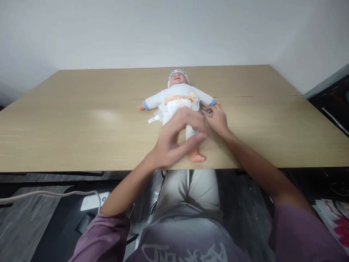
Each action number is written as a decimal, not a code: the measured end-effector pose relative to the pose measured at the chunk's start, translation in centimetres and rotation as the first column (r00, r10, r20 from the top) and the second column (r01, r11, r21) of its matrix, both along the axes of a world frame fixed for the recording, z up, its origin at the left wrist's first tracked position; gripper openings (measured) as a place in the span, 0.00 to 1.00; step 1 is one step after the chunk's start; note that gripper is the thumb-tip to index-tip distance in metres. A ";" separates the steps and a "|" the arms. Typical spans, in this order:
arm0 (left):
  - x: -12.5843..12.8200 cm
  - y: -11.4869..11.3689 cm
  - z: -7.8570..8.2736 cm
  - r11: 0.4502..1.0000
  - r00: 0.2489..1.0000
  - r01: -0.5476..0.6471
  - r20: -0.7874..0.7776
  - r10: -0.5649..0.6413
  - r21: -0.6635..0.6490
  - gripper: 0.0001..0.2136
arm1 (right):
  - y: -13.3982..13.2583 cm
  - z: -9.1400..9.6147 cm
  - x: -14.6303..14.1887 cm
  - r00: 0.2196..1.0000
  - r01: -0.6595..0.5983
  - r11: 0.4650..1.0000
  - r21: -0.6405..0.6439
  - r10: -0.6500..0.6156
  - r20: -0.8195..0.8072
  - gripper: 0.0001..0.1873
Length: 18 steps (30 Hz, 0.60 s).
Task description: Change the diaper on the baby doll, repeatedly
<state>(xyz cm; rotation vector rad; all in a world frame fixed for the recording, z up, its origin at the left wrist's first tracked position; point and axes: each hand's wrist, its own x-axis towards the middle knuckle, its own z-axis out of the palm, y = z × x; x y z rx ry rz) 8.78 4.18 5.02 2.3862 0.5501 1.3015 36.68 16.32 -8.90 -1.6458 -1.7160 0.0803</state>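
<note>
A baby doll (177, 78) lies on its back on the table, in a white top with blue cuffs and a white printed headband. Around its waist is a white diaper (174, 105) with an orange printed band. One white fastening tab (154, 119) sticks out loose on the left side. My left hand (174, 140) is blurred above the doll's legs, thumb and fingers curved apart with nothing between them, hiding part of the legs. At the diaper's right edge, beside the doll's hand, my right hand (217, 118) pinches the side of the diaper between thumb and fingertips.
The wooden table (81, 138) runs back to a white wall. Below its front edge, at left, a white phone-like device (94, 201) and a pale cable (54, 194) are on a black surface. Papers (331, 216) show at lower right, and a dark object (332, 98) stands at right.
</note>
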 end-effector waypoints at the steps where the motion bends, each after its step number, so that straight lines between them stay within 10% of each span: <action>1: 0.5 2.7 0.1 1.000 0.999 -0.027 -0.033 0.027 -0.012 0.11 | 0.1 0.1 0.0 1.000 0.020 1.000 -0.016 -0.020 0.010 0.11; 8: 3.5 16.5 -2.5 0.960 0.823 -0.278 -0.506 0.258 0.036 0.16 | 0.8 0.5 0.6 0.992 0.129 0.987 -0.093 -0.130 0.003 0.13; 18: 5.1 17.8 -4.0 0.918 0.705 -0.386 -0.611 0.360 0.095 0.29 | 1.4 1.8 2.1 0.983 -0.061 0.961 -0.271 0.011 -0.183 0.22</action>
